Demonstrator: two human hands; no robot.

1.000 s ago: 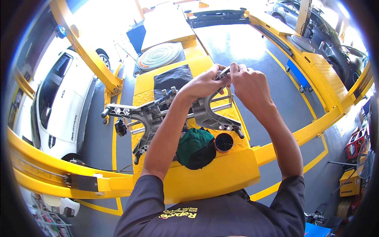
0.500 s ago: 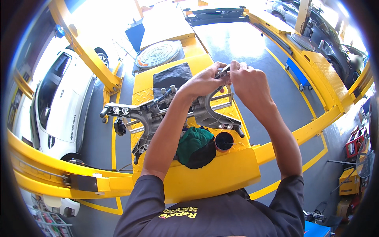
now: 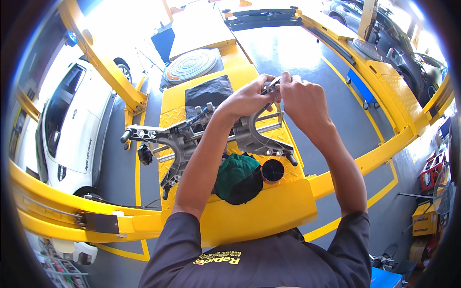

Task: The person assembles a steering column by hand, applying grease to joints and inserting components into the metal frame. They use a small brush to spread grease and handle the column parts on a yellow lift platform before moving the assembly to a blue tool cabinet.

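A grey metal wheel clamp point(image 3: 180, 146) with spread arms and steel rods lies across the yellow ramp point(image 3: 254, 211). My left hand point(image 3: 247, 100) is closed around the end of its far right arm, thumb and fingers at the tip. Right beside it, my right hand point(image 3: 303, 98) has its fingers curled and pinched at that same tip. The small part between the fingertips is mostly hidden. Nearer to me, under the clamp's lower edge, sit a green and black cap point(image 3: 237, 177) and a dark round container point(image 3: 272, 171). My left forearm covers part of the clamp's middle.
A black mat point(image 3: 206, 93) and a round turning plate point(image 3: 192, 66) lie farther along the ramp. Yellow lift posts point(image 3: 103, 62) and rails frame the bay. A white vehicle point(image 3: 72, 129) stands at left, a dark car point(image 3: 401, 53) at far right, and a red toolbox point(image 3: 430, 170) at right.
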